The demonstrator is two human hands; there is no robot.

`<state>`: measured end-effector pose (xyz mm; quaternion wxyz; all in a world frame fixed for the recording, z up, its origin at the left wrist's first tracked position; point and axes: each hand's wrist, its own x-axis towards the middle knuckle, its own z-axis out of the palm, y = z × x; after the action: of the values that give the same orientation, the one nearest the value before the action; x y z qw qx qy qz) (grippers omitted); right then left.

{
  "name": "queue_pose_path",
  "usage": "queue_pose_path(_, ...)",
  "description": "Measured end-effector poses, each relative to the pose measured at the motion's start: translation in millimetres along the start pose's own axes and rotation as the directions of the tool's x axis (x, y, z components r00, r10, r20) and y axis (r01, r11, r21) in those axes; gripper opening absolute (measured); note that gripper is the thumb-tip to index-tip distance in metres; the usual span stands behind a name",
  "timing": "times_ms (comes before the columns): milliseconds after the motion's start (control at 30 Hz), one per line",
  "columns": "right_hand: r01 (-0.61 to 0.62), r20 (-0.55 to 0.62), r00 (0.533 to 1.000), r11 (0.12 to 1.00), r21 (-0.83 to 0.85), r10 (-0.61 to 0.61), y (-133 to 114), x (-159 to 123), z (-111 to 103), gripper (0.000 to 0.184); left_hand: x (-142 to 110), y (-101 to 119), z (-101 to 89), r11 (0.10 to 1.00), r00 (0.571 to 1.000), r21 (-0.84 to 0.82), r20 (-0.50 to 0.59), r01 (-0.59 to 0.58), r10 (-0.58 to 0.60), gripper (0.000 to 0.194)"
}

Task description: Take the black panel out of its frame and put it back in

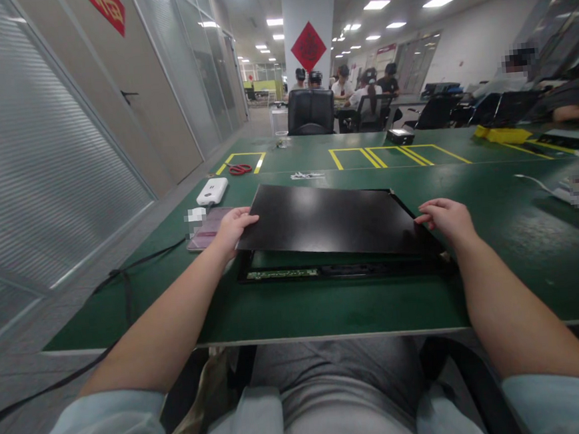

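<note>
Left hand (pixel 235 230) gripping a black panel (pixel 330 219) above a dark frame (pixel 384 268), right hand (pixel 446 219) beside them, grip unclear, red door sign (pixel 107 10) reading 福

Open green tabletop (pixel 523 259) right of my right hand (pixel 447 220), white cable (pixel 536 182) limiting it at far right, bare strip below the black bezel (pixel 384 268) at lower centre, dark panel (pixel 324 217) blocking the middle between my hands, white device (pixel 212 191) and pinkish flat item (pixel 201 237) crowding my left hand (pixel 231 231) at left
</note>
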<state>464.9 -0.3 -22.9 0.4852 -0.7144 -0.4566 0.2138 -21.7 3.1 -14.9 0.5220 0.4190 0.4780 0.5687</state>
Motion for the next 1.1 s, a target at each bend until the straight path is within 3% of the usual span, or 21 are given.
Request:
queue_pose_path(500,0.026,-0.053,0.998,0.995,-0.099,-0.031,-3,-5,0,0.015,-5,2,6.5,0.998,1.0,0.056,-0.022,0.005,-0.003,0.045)
queue_pose_path(733,-0.024,-0.059,0.998,0.97,-0.243,0.01,-9,-9,-2,0.012,-8,3,10.2,0.995,0.999,0.093,-0.029,0.028,-0.025,0.043)
queue_pose_path(1100,0.061,-0.058,0.994,0.901,-0.43,-0.095,-19,-15,0,0.009,-7,1,11.8,0.992,0.999,0.12,-0.05,0.025,-0.019,0.043)
